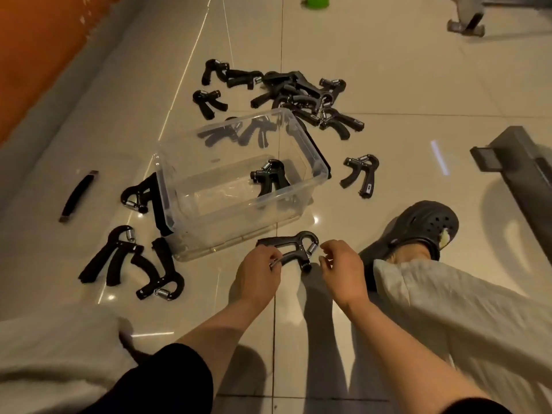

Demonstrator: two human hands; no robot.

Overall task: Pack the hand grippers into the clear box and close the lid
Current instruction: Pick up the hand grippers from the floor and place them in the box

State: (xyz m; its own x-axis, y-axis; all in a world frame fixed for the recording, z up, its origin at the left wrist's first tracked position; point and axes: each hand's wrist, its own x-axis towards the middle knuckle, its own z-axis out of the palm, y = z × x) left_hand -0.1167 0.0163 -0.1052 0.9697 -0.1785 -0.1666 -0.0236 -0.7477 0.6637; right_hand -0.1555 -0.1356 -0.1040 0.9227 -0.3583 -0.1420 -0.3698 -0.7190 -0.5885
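Black plastic and a steel spring are being shown by the hand gripper (291, 249), which is being pinched by the left hand (258, 274) on the floor (388, 85) just before the clear box (185, 162); the right hand (343, 270) is being held loosely curled beside it, gripping nothing.

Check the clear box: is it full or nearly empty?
Nearly empty: the clear box holds one hand gripper; its floor otherwise shows bare.

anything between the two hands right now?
Yes, in the head view a hand gripper lies between them: the left hand pinches one handle, the right hand hovers by its spring end.
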